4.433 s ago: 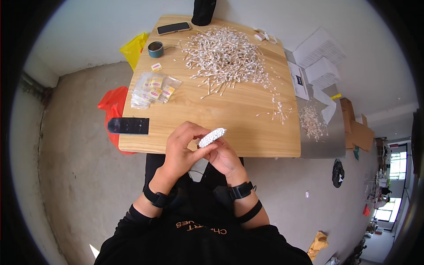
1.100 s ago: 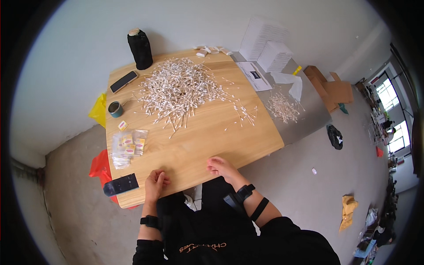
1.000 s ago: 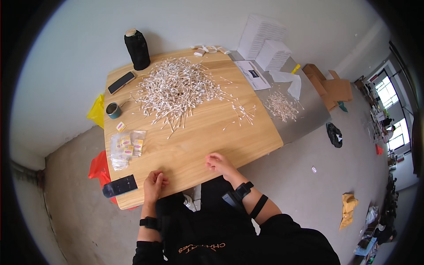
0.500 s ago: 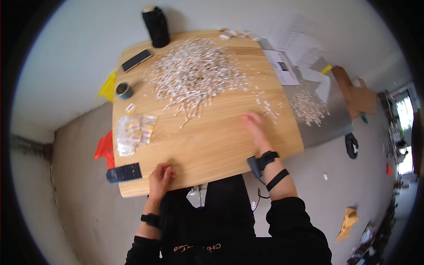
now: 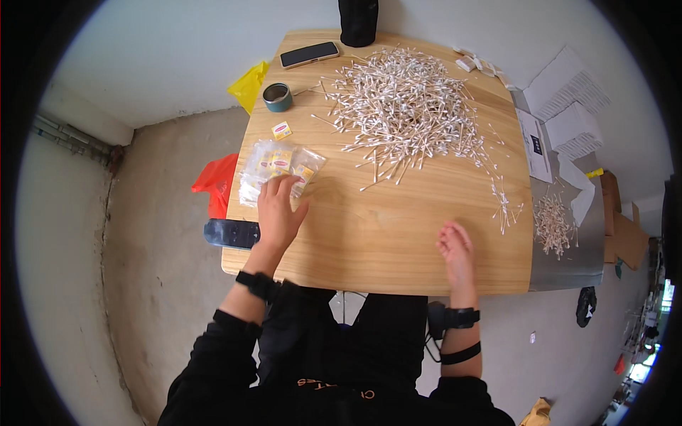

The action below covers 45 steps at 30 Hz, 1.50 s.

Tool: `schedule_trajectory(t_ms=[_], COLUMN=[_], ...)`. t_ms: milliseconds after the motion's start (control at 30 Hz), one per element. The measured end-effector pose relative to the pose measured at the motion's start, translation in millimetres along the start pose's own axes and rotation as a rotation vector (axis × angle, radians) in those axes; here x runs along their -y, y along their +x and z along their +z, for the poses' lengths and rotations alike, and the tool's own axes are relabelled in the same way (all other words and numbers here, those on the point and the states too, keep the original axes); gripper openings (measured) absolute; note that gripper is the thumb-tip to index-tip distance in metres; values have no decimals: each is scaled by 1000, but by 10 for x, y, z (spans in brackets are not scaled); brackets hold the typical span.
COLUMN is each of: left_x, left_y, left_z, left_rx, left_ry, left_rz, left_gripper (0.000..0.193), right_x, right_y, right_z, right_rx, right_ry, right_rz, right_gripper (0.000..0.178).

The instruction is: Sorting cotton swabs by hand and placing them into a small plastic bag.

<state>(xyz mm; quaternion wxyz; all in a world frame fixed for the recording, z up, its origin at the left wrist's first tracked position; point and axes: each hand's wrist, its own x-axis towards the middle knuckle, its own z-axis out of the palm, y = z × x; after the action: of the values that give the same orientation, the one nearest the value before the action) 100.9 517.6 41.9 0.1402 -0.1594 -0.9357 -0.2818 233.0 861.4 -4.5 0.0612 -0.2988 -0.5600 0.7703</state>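
Note:
My left hand (image 5: 279,216) is over the near edge of a pile of small clear plastic bags (image 5: 266,155) with yellow-and-white labels. Its fingers are apart, and the fingertips reach the bags; whether they press on them I cannot tell. Just beyond the pile lies a loose yellow-and-white label card (image 5: 282,130). On the right, near the table's front edge, my right hand (image 5: 456,250) has its fingers curled in, with nothing visible in them. A large heap of cotton swabs (image 5: 412,106) covers the far middle of the table, with stray swabs (image 5: 503,206) trailing down its right side.
Beyond the bags stand a teal cup (image 5: 277,98) and a phone (image 5: 310,55); a black cylinder (image 5: 359,23) is at the back. A dark strip (image 5: 231,233) overhangs the left edge. More swabs (image 5: 555,226) lie on a metal surface (image 5: 568,275) at right, near papers (image 5: 534,145).
My left hand has moved forward from the table's front edge to the bags, its fingers spreading. My right hand has drawn back toward me. The whole view has shifted.

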Motion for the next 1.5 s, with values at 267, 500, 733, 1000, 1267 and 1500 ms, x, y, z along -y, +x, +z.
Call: schedule_trajectory(t_ms=[267, 500, 733, 1000, 1267, 1500], left_x=[403, 460, -163, -597, -565, -563], left_y=[98, 22, -284, -779, -921, -1014], left_z=[154, -98, -236, -339, -375, -359], left_rx=[48, -109, -97, 165, 250, 124], left_ry=[212, 1, -830, -1142, -1098, -1064], left_rz=[-125, -91, -476, -600, -483, -518], left_gripper=[31, 13, 21, 15, 22, 13], right_x=[-126, -121, 31, -132, -124, -139], right_y=[-452, -524, -821, -1052, -1110, -1270], right_z=[465, 723, 1369, 1738, 1685, 1719], right_rx=[157, 225, 441, 480, 401, 353], right_ry=[7, -38, -106, -116, -258, -182], right_rz=[102, 122, -41, -276, -270, -353], right_gripper=[25, 26, 23, 26, 26, 22])
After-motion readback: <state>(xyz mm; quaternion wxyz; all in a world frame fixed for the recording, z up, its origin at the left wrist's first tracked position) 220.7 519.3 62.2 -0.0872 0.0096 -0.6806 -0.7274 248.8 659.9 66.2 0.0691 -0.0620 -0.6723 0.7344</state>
